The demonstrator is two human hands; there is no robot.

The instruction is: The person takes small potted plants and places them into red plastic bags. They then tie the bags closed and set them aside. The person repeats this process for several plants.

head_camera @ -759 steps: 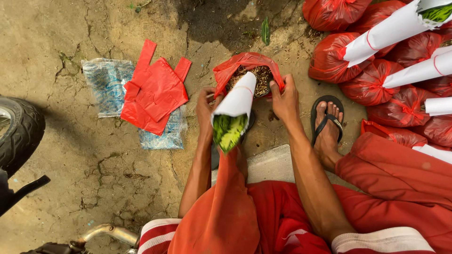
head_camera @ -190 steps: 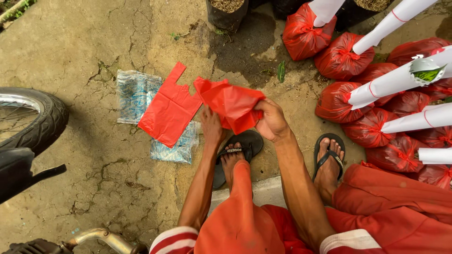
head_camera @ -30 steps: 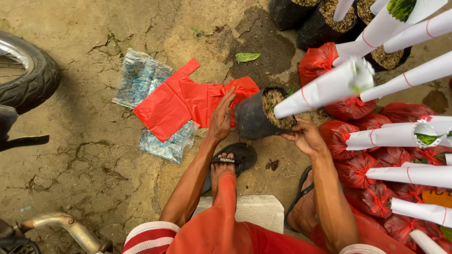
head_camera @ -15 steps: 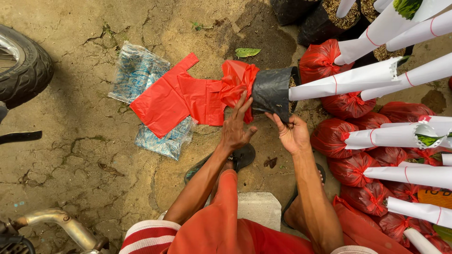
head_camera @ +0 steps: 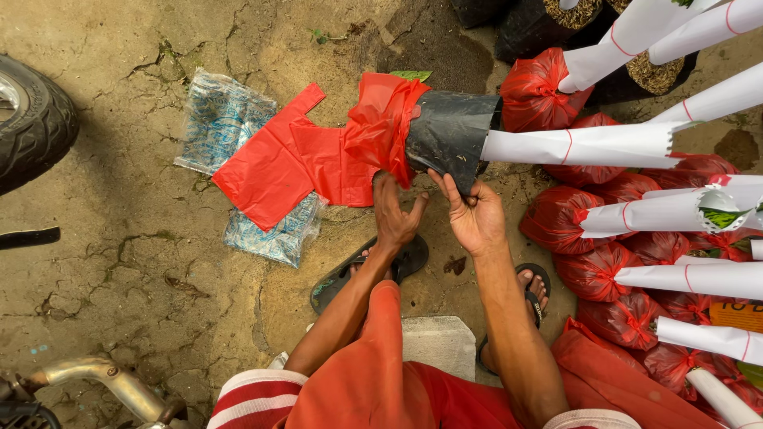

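A: Status?

B: Black nursery bag point(head_camera: 449, 135) lies on its side on the ground, just beyond my fingertips. My right hand point(head_camera: 475, 218) has its fingers curled, pinching the bag's lower edge. My left hand point(head_camera: 395, 213) is spread, fingers pressed on the red plastic bag point(head_camera: 381, 135) bunched over its base.

A: Tips?

B: I judge an even pull works best: keep the red mouth wide ahead of my left fingers, steady the black bag from the right, spare the white paper sleeve point(head_camera: 580, 145).
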